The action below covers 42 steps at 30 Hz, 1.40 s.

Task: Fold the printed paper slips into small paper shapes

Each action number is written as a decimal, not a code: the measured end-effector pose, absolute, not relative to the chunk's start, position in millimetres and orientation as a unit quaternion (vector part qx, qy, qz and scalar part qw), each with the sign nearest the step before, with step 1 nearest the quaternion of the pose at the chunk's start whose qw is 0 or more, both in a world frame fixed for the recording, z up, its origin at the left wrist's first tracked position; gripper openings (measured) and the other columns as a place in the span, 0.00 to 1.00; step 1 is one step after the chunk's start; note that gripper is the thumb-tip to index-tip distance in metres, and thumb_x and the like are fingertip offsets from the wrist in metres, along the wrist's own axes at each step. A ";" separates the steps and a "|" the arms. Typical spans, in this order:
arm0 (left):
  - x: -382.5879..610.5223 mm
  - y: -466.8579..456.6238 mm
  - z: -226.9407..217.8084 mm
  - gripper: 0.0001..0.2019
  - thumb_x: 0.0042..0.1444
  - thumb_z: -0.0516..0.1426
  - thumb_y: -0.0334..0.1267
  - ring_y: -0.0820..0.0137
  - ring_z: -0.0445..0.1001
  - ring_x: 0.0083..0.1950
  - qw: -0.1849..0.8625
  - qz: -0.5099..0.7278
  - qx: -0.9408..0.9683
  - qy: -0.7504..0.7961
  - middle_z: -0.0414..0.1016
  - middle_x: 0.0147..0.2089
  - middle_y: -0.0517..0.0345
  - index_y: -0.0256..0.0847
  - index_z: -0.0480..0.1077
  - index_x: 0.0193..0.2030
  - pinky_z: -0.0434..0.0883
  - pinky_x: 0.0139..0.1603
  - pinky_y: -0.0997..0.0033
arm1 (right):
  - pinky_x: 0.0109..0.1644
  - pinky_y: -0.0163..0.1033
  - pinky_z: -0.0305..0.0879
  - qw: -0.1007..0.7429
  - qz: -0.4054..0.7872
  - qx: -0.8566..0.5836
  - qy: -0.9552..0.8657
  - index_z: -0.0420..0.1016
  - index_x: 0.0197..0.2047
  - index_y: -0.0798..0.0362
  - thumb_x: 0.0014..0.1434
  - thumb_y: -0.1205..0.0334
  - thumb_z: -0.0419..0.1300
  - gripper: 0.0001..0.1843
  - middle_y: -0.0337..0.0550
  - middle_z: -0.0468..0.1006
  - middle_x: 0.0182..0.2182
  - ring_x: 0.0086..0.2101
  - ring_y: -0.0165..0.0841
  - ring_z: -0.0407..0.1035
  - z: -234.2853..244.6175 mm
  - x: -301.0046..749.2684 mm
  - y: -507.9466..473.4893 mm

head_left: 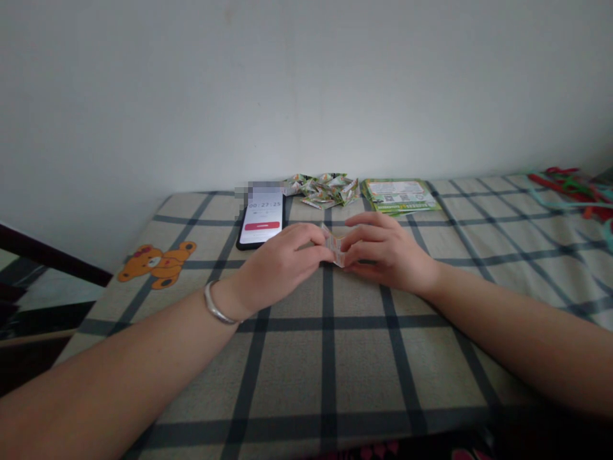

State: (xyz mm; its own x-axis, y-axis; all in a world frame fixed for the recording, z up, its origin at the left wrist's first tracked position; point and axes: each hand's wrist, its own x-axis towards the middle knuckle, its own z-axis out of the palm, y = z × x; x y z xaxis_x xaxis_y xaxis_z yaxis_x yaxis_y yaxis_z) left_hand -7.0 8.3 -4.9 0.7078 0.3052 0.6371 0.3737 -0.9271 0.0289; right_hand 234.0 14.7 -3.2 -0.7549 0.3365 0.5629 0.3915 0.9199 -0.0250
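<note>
Between my two hands is a small folded piece of printed paper (334, 248), pale with fine print. My left hand (287, 255) wears a silver bangle at the wrist and pinches the paper's left side between thumb and fingers. On the other side, the fingers of my right hand (383, 249) are bent and closed on the paper's right edge. Just beyond the hands lies a pile of folded green-and-white paper pieces (325, 190). To its right is a stack of flat green printed sheets (401, 195).
A phone (262, 214) showing a running timer lies left of the pile. The table wears a checked cloth (287, 377) with a bear picture (157, 263) at its left. Red and green items (575, 191) lie at the far right. A wall (306, 89) rises behind.
</note>
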 end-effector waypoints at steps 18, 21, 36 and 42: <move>-7.9 11.5 -10.9 0.07 0.63 0.54 0.32 0.63 0.71 0.47 0.152 -0.197 -0.943 -0.223 0.74 0.42 0.54 0.39 0.74 0.40 0.72 0.49 0.61 | 0.38 0.39 0.59 0.165 -0.043 -0.198 -0.965 0.76 0.38 0.51 0.61 0.64 0.57 0.06 0.40 0.79 0.34 0.35 0.34 0.67 -2.4 227.7 12.4; -8.2 9.2 -9.2 0.08 0.63 0.54 0.34 0.63 0.71 0.43 0.182 -0.182 -0.940 -0.224 0.74 0.38 0.54 0.39 0.75 0.39 0.71 0.43 0.63 | 0.38 0.38 0.59 0.145 -0.038 -0.191 -0.970 0.76 0.36 0.52 0.62 0.64 0.55 0.08 0.41 0.79 0.34 0.36 0.34 0.67 3.2 227.4 11.4; -9.1 12.1 -11.1 0.09 0.64 0.51 0.29 0.65 0.71 0.46 0.096 -0.169 -0.951 -0.240 0.73 0.44 0.53 0.37 0.73 0.41 0.71 0.48 0.65 | 0.44 0.39 0.64 0.135 0.027 -0.179 -0.974 0.77 0.41 0.52 0.62 0.65 0.55 0.08 0.42 0.79 0.39 0.40 0.34 0.68 7.9 227.6 13.2; -7.7 9.9 -9.2 0.08 0.63 0.52 0.28 0.67 0.72 0.45 0.047 -0.212 -0.941 -0.260 0.73 0.44 0.53 0.37 0.72 0.43 0.72 0.47 0.67 | 0.49 0.40 0.66 0.143 0.100 -0.168 -0.970 0.76 0.42 0.54 0.59 0.69 0.57 0.09 0.44 0.79 0.41 0.43 0.34 0.69 10.8 231.8 13.6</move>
State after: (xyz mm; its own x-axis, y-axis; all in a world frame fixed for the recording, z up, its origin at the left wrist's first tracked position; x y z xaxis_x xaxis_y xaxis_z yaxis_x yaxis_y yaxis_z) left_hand -7.7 9.9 -9.2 0.7748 0.4696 0.4233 0.5093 -0.8603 0.0221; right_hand 231.8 13.6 10.8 -0.9026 0.3544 0.2443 0.2970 0.9236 -0.2423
